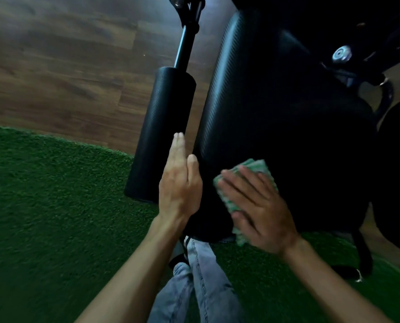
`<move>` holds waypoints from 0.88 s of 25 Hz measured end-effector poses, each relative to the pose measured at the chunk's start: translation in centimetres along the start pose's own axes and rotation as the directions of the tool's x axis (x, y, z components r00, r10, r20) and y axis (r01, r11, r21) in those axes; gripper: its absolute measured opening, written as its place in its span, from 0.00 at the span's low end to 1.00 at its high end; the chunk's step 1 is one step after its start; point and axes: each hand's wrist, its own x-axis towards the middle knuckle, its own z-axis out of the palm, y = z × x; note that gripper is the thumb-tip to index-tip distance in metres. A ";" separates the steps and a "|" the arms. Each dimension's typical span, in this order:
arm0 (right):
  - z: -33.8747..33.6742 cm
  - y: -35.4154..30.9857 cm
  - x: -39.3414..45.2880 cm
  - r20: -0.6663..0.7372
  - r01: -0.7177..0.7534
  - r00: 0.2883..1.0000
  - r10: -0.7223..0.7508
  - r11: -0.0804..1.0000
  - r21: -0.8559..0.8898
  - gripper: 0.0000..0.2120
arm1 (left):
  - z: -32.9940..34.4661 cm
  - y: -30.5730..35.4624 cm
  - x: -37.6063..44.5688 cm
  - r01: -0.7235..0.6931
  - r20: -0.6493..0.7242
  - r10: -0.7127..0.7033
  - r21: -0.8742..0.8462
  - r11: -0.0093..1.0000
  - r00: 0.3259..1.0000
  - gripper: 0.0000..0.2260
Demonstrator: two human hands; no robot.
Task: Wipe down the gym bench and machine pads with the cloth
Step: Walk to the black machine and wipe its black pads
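A wide black bench pad (pixel 287 127) fills the middle and right of the view. My right hand (pixel 258 209) lies flat on a green and white cloth (pixel 256 166), pressing it against the near end of the pad. My left hand (pixel 180 183) is held edge-on with fingers straight and together, resting along the pad's left side and holding nothing. Just left of that hand stands a black cylindrical roller pad (pixel 161 134) on a dark metal bar (pixel 185 43).
Green artificial turf (pixel 54 217) covers the near floor and wood-look flooring (pixel 66 66) lies beyond it. Black frame parts with a chrome knob (pixel 341 54) are at upper right. A frame leg (pixel 363 255) stands at lower right. My jeans-clad legs (pixel 201 283) are below the bench.
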 end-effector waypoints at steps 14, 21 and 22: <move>1.2 2.7 -4.3 -0.043 -0.264 0.964 0.264 0.964 -0.002 0.30 | 4.4 5.4 0.5 0.001 -0.075 0.024 0.322 0.947 0.997 0.29; -1.7 14.0 4.3 -0.233 -0.795 0.535 0.812 0.577 0.188 0.32 | 5.7 5.6 -0.1 -0.009 -0.113 0.070 0.471 0.882 0.991 0.30; -2.3 14.1 7.0 -0.245 -0.793 0.529 0.813 0.576 0.200 0.32 | 5.9 5.6 -0.1 -0.010 -0.117 0.077 0.486 0.874 0.990 0.30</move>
